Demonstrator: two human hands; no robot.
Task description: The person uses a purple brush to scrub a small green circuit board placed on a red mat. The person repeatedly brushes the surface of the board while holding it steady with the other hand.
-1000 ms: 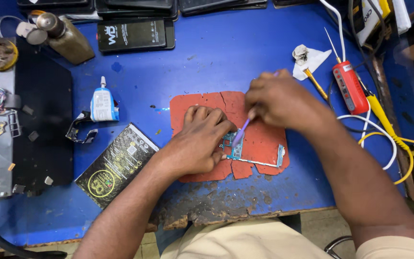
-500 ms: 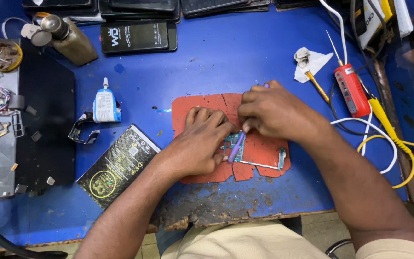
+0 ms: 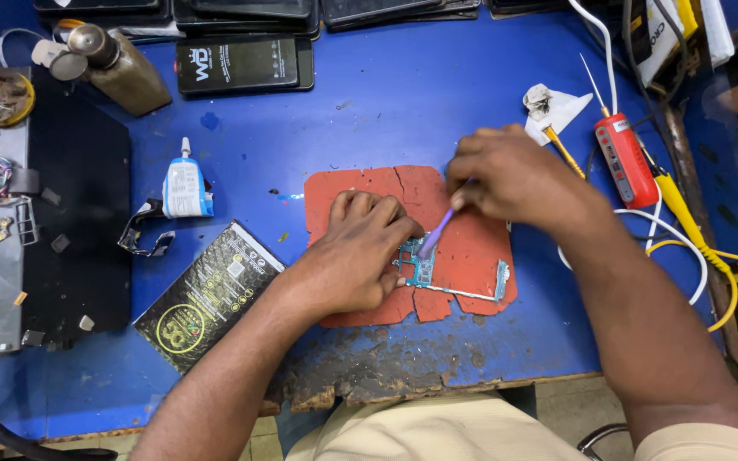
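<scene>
Head view, mid-frame: left hand (image 3: 356, 256) is pressed flat-ish on the red mat (image 3: 463, 248), fingertips pinning the left end of a small green circuit board (image 3: 420, 266). Fingers are together and curled down on the board, not wrapped around it. Right hand (image 3: 514, 175) sits just right of centre, upper part of the mat, fingers closed in a pinch on a thin purple tool (image 3: 435, 232). Tool slants down-left, tip touching the board's upper edge, right beside the left fingertips.

Board lies on the lower-centre of the mat, a thin strip running right from it to a small end piece (image 3: 501, 280) near the mat's right edge. Mat is cracked, and its bottom edge is broken into bits.

Step in hand, my read: working one spot on the board with the tool tip, brushing or prying, can't tell which from here. Tip itself is too small to make out.

Next move, as I judge it: left hand needs to keep the board from sliding, tool needs light pressure only; the tip is very close to the left fingers and the thin strip looks easy to bend.

Around it: white glue bottle (image 3: 185, 183) left of the mat, dark printed pack (image 3: 207, 294) lower left, red tester (image 3: 627, 160) with yellow leads at right, phone (image 3: 241, 64) at top, brown bottle (image 3: 121, 64) upper left. All on the blue bench (image 3: 403, 111).
</scene>
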